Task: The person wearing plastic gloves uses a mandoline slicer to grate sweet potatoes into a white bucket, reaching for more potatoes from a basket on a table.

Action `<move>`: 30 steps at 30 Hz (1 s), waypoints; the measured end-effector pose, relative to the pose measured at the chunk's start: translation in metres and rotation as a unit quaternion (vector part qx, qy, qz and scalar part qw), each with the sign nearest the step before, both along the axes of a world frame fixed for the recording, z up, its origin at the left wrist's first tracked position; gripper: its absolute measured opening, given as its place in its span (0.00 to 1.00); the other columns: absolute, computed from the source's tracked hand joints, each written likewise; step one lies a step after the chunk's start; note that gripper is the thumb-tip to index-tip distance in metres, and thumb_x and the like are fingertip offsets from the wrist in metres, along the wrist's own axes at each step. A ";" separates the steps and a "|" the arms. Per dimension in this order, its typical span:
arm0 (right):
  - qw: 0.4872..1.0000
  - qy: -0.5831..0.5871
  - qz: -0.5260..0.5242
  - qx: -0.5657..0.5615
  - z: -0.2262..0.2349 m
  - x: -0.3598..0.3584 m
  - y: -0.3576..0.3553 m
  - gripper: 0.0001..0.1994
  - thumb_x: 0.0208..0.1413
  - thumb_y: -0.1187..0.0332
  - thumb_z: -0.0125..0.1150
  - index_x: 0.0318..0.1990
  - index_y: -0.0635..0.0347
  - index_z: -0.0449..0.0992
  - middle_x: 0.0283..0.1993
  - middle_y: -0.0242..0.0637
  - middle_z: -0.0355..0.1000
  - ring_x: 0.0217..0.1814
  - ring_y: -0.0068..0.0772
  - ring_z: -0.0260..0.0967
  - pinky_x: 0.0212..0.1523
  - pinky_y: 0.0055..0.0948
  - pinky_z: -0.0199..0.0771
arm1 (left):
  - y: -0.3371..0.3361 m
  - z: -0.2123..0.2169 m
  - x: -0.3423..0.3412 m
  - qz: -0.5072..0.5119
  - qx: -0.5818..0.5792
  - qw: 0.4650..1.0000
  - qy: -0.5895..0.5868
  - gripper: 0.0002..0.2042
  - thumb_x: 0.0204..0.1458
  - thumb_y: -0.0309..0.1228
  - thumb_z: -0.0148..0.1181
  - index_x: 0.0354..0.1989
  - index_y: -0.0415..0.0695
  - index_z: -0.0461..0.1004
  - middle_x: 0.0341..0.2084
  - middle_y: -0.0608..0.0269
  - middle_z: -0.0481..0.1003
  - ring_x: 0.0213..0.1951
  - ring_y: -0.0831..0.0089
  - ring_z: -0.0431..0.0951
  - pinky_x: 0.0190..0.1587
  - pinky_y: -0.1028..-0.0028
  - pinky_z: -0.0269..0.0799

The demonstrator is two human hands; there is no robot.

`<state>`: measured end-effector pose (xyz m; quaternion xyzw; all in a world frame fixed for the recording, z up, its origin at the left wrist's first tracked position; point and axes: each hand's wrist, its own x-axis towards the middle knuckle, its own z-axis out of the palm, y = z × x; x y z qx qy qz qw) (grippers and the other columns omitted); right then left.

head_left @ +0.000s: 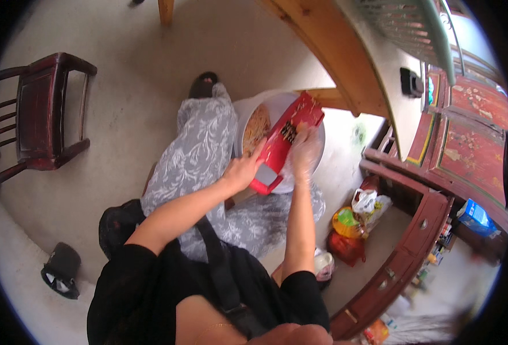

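Observation:
A red grater (307,109) with a cut-out handle and a dark patch of blades lies tilted across a large white basin (321,146) between my knees. My left hand (243,171) holds the grater by its near left edge, above the handle. In a clear plastic glove, my right hand (303,152) is closed and presses on the grater beside the blades. What sits under its fingers is mostly hidden and blurred. Pale orange shreds (257,131) are heaped in the left part of the basin, and a few bits cling to the grater.
A dark red wooden chair (41,112) stands at the left. A wooden table (328,43) overhangs the far right of the basin. Right of me are plastic bags (346,244) and a long red drawer unit (420,221). A black bin-like object (63,267) sits lower left.

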<state>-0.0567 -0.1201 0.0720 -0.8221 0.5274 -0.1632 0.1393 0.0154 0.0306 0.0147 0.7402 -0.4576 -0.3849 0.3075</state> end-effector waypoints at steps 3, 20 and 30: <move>0.998 0.018 -0.024 0.054 0.024 -0.007 -0.004 0.15 0.59 0.62 0.45 0.29 0.66 0.69 0.27 0.55 0.69 0.31 0.58 0.67 0.31 0.44 0.64 | 0.000 0.002 0.001 0.009 -0.004 0.999 0.035 0.30 0.57 0.38 0.44 0.65 0.55 0.38 0.23 0.41 0.73 0.25 0.43 0.74 0.29 0.54 0.71; 0.992 -0.036 0.009 0.125 0.001 -0.041 0.020 0.09 0.55 0.70 0.51 0.42 0.61 0.65 0.31 0.50 0.70 0.32 0.48 0.70 0.32 0.37 0.69 | 0.001 -0.001 0.002 0.014 0.003 1.000 0.019 0.29 0.57 0.40 0.45 0.65 0.57 0.40 0.26 0.41 0.73 0.26 0.43 0.74 0.28 0.51 0.70; 0.997 -0.036 -0.019 0.063 -0.010 -0.036 0.049 0.07 0.57 0.68 0.47 0.42 0.57 0.63 0.23 0.54 0.69 0.27 0.60 0.69 0.26 0.49 0.64 | 0.003 -0.004 0.001 0.024 -0.023 0.999 0.028 0.29 0.57 0.40 0.43 0.65 0.57 0.40 0.32 0.39 0.73 0.27 0.43 0.74 0.29 0.50 0.71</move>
